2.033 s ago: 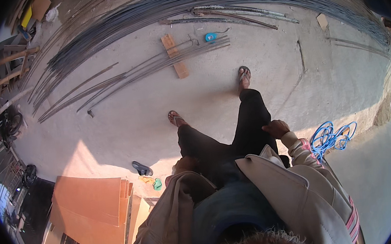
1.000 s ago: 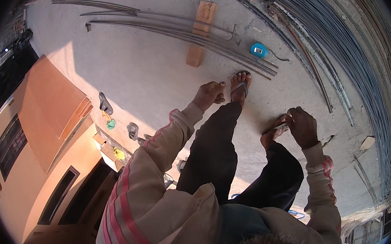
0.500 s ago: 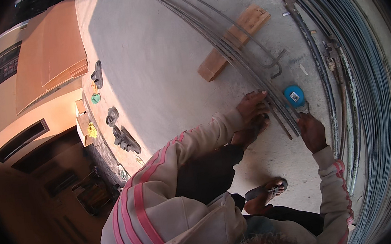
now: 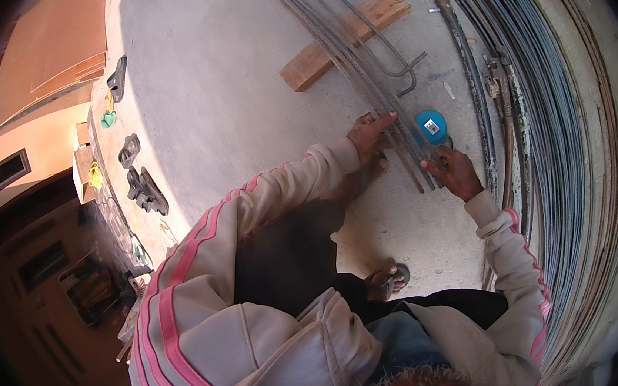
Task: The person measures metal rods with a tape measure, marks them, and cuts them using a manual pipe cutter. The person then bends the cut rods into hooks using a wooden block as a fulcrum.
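Note:
My left hand (image 4: 370,135) is closed on a loose bundle of thin steel rods (image 4: 341,63), near their lower ends. Lower and to the right, my right hand (image 4: 454,170) also grips the rods at their ends with curled fingers. Just beside my hands on the concrete lies a round blue tape measure (image 4: 431,127) with a small label. The rods pass over a wooden plank (image 4: 301,74) lying crosswise beyond my hands, and a rod with a bent, hooked end (image 4: 410,79) lies alongside them.
Long bundles of steel bars (image 4: 567,168) and heavier metal bars with fittings (image 4: 495,78) run along the right. On the left are scattered sandals (image 4: 145,186), brown boards (image 4: 57,46) against a wall and a yellow object (image 4: 95,173). My sandalled foot (image 4: 390,278) rests on the concrete floor (image 4: 211,105).
I have gone from standing to crouching low beside the rods. Both hands have come down from near my legs and taken hold of the rods.

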Action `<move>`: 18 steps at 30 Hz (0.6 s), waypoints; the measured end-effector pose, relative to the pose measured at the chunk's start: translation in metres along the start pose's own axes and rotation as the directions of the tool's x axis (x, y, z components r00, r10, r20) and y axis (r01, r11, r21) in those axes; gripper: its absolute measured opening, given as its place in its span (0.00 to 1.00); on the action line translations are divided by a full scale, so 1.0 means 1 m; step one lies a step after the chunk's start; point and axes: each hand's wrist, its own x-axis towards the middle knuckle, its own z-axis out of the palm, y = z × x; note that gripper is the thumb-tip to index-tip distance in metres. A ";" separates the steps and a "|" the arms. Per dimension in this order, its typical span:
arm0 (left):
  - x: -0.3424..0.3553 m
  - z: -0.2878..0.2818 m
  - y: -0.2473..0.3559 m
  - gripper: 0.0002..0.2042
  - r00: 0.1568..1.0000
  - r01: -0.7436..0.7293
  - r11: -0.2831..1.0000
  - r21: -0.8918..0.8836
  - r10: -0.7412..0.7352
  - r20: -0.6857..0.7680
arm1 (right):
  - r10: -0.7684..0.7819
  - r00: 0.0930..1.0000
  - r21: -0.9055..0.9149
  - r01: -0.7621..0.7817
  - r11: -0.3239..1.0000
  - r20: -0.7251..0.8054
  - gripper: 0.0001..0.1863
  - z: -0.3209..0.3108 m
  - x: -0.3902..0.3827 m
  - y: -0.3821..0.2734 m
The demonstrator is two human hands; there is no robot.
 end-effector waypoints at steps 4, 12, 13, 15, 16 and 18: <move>0.006 0.000 -0.007 0.20 0.999 0.000 0.994 -0.109 0.006 0.047 | -0.022 1.000 0.080 0.023 0.997 -0.016 0.26 0.003 -0.002 -0.001; 0.015 -0.004 -0.012 0.18 1.000 -0.010 0.994 -0.107 0.012 0.021 | -0.030 0.997 0.051 0.034 0.998 -0.074 0.26 0.009 -0.001 0.005; 0.016 -0.004 -0.012 0.18 1.000 -0.008 0.994 -0.110 0.011 0.027 | -0.033 0.997 0.046 0.036 0.998 -0.073 0.26 0.009 -0.001 0.005; 0.015 -0.003 -0.011 0.19 1.000 -0.009 0.994 -0.113 0.010 0.006 | -0.033 0.997 0.019 0.034 0.999 -0.071 0.26 0.008 -0.001 0.004; 0.014 -0.002 -0.011 0.19 1.000 -0.013 0.994 -0.111 0.011 -0.020 | -0.031 0.997 0.007 0.032 0.999 -0.069 0.26 0.008 -0.001 0.004; 0.013 0.000 -0.010 0.19 0.999 0.001 0.995 -0.098 -0.006 -0.045 | -0.021 0.998 0.015 0.022 1.000 -0.066 0.26 0.008 -0.002 0.002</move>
